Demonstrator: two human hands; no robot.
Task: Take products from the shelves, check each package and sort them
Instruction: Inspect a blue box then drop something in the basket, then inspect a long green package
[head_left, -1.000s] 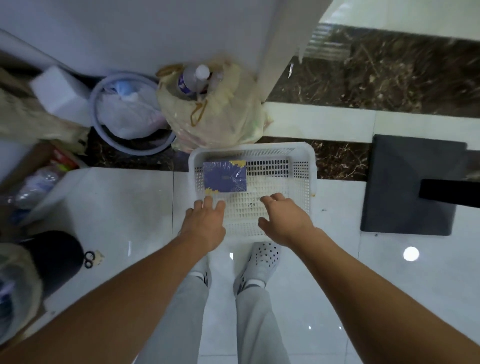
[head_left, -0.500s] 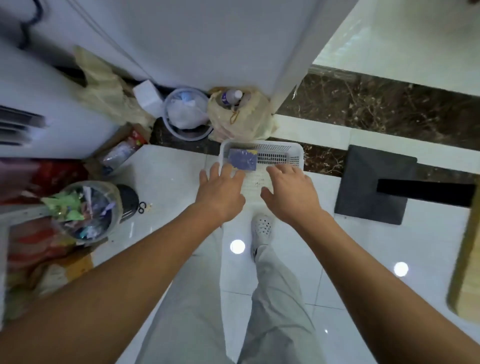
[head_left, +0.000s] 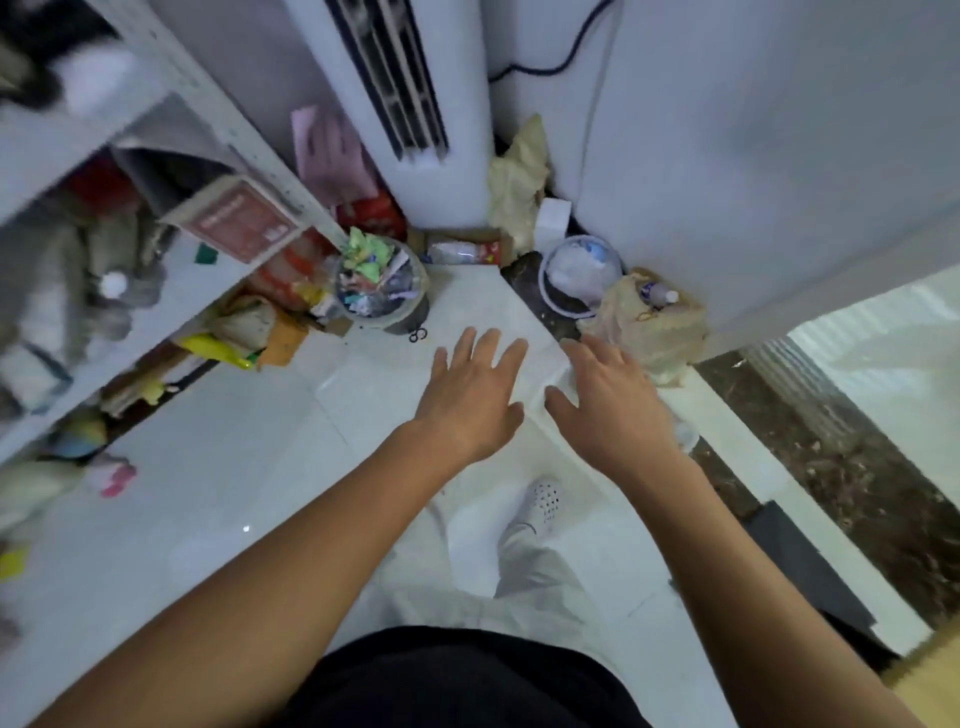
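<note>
Left hand (head_left: 470, 397): held empty over the floor (head_left: 208, 493), fingers straight and spread apart.
Right hand (head_left: 608, 400): likewise empty and spread, just beside the left hand, not touching.
Products (head_left: 236, 226): lay blurred on the shelves (head_left: 223, 119) at the floor's left edge.

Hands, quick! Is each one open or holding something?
Bare left hand: open, fingers spread, holding nothing.
Bare right hand: open, fingers spread, holding nothing.
</note>
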